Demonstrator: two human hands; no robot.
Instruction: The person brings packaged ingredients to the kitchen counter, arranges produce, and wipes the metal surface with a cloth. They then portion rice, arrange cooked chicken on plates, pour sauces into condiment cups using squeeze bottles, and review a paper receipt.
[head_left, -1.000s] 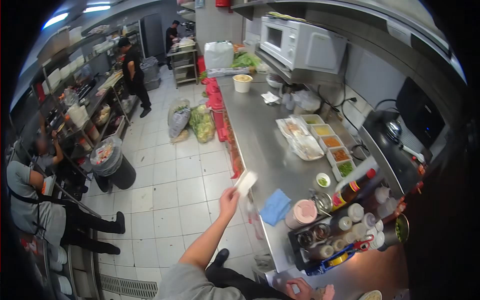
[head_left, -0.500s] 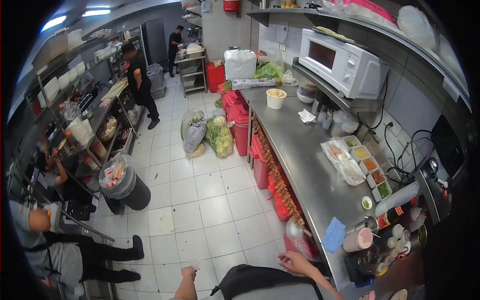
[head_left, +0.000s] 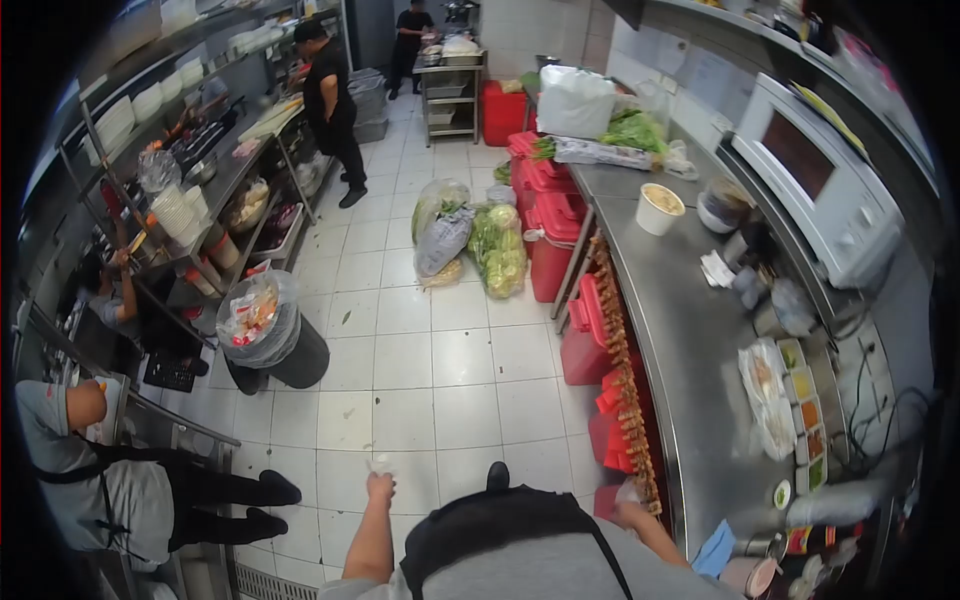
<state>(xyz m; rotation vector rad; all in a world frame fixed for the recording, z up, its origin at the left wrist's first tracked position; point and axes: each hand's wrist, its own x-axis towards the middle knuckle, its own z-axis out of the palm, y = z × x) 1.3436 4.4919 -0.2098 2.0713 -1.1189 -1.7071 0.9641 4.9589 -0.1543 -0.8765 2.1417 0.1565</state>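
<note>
My left hand (head_left: pixel 380 487) is held low over the tiled floor, its fingers closed. From its top pokes a small whitish, translucent scrap (head_left: pixel 379 463), too small to name. My right hand (head_left: pixel 629 514) is down beside the front edge of the steel counter (head_left: pixel 672 330), close to a clear plastic bag (head_left: pixel 628 491) on a red container. Its fingers are partly hidden, so whether they touch or grip the bag does not show. A brown, bumpy string-like trim (head_left: pixel 622 375) hangs along the counter's edge just above that hand.
A grey bin lined with plastic (head_left: pixel 298 355) stands left. Bagged vegetables (head_left: pixel 500 255) sit on the floor ahead. Red lidded containers (head_left: pixel 552 240) line the counter, which bears a white tub (head_left: pixel 660 209) and condiment trays (head_left: pixel 803 385). One person (head_left: pixel 120 490) is close left; others work farther back.
The view has swung, and the counter stands farther right. My right hand, earlier spread in the open, has gone down beside the counter edge. My left hand keeps the whitish scrap.
</note>
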